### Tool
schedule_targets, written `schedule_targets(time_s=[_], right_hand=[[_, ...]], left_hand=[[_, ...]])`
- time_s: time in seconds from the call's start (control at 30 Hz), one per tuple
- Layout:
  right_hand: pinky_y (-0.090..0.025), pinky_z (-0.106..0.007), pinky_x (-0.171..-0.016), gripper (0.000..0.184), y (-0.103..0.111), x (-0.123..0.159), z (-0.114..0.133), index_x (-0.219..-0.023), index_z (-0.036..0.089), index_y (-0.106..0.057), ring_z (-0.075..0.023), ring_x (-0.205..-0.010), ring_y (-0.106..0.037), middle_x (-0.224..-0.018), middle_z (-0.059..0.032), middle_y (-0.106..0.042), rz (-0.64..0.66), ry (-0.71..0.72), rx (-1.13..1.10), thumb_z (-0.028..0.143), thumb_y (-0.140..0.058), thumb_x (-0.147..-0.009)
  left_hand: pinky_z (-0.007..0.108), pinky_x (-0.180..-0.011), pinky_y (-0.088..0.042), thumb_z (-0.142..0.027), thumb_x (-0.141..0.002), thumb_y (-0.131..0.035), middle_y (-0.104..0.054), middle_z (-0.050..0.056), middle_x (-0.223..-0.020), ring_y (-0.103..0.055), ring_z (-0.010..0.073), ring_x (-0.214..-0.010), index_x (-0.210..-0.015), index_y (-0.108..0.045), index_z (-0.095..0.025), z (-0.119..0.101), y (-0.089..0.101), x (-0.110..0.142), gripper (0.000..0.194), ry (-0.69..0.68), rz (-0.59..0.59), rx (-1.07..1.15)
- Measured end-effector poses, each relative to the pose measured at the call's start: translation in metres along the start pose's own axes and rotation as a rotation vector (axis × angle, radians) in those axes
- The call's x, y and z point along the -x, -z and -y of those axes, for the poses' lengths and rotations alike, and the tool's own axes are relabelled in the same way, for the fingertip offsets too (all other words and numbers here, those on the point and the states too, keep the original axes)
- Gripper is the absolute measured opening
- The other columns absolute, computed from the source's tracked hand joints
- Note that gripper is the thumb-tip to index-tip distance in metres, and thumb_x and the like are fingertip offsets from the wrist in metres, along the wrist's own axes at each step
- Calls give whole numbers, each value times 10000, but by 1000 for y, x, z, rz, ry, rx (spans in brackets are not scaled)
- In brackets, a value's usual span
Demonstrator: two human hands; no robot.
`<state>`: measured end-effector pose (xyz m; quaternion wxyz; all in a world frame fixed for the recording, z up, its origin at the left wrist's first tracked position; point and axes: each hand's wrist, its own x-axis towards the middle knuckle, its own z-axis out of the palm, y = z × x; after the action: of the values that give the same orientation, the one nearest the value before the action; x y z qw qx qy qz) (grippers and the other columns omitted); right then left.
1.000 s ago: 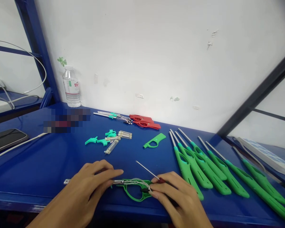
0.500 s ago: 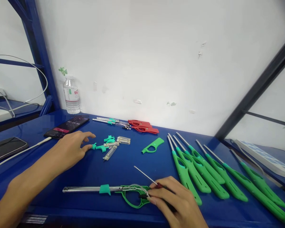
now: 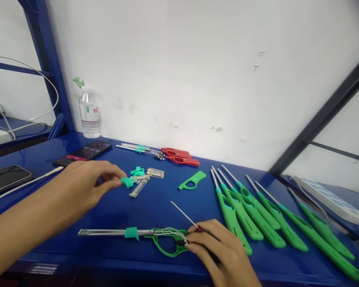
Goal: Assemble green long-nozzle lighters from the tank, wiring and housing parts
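Observation:
My left hand (image 3: 86,185) pinches a small teal trigger piece (image 3: 127,182) just above the blue table, beside a little pile of teal pieces (image 3: 137,172) and clear tubes (image 3: 139,186). My right hand (image 3: 221,251) rests at the near edge, fingers closed on the handle of a thin screwdriver (image 3: 185,215) and pressed against an open green lighter half (image 3: 167,241). That half has loose wires, a metal tube (image 3: 104,232) and a teal collar (image 3: 131,233).
Several finished green lighters (image 3: 257,223) lie in a row to the right. A spare green shell (image 3: 193,180), red lighter halves (image 3: 181,156), two phones (image 3: 83,153) (image 3: 6,178), a white cable and a water bottle (image 3: 89,113) sit farther back. A power strip (image 3: 326,195) lies at far right.
My left hand left the lighter tube, reached back to the pile of parts and picked up a teal trigger piece. My right hand stayed on the lighter half with the screwdriver.

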<state>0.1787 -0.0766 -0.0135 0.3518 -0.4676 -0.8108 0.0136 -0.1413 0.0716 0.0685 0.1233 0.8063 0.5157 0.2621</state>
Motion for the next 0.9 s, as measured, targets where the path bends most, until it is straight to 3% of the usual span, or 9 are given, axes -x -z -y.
schedule_targets(time_s=[0.07,0.13,0.23,0.43,0.6,0.9], right_hand=[[-569,-250,-853,141,0,0,0,-1090,282,-714,-159,-963,-716,-1074,3,-750,13,-16,-12,187,-613,-1062],[-566,-257,-845,129,0,0,1,-1083,277,-706,-163,-943,-712,-1061,2,-748,23,-29,-14,193,-610,-1063],[-560,-262,-826,125,-1,-1,1,-1073,276,-706,-167,-916,-711,-1040,2,-751,16,-30,-10,209,-600,-1069],[-539,-258,-793,136,-2,-3,3,-1037,272,-706,-164,-871,-701,-1000,11,-757,-42,-9,-14,265,-581,-1088],[-537,-256,-798,163,-1,-4,4,-1037,278,-717,-161,-872,-699,-1006,20,-760,-49,-13,-11,289,-566,-1097],[-538,-262,-826,151,-1,-3,3,-1038,269,-717,-160,-898,-702,-1016,14,-759,-51,6,-4,273,-576,-1093]], left_hand=[[297,-711,-498,-455,-862,-586,-813,2,-898,-696,225,-751,-898,-822,-316,-27,-6,11,277,-160,131,19],[267,-746,-503,-316,-920,-552,-802,-10,-881,-710,194,-789,-883,-797,-296,-48,-20,23,249,-282,221,61],[244,-781,-506,-238,-1011,-547,-775,-18,-955,-701,157,-823,-886,-758,-291,-61,-47,40,250,-434,321,39],[333,-994,-502,-42,-963,-515,-750,45,-1048,-702,226,-1033,-1018,-742,-285,-57,-83,56,337,-439,221,-148],[314,-861,-514,15,-877,-490,-712,42,-888,-694,215,-851,-869,-715,-256,-68,-86,54,352,-429,268,-259],[313,-717,-462,48,-838,-495,-701,42,-876,-661,212,-759,-874,-691,-243,-78,-83,51,353,-423,277,-276]])
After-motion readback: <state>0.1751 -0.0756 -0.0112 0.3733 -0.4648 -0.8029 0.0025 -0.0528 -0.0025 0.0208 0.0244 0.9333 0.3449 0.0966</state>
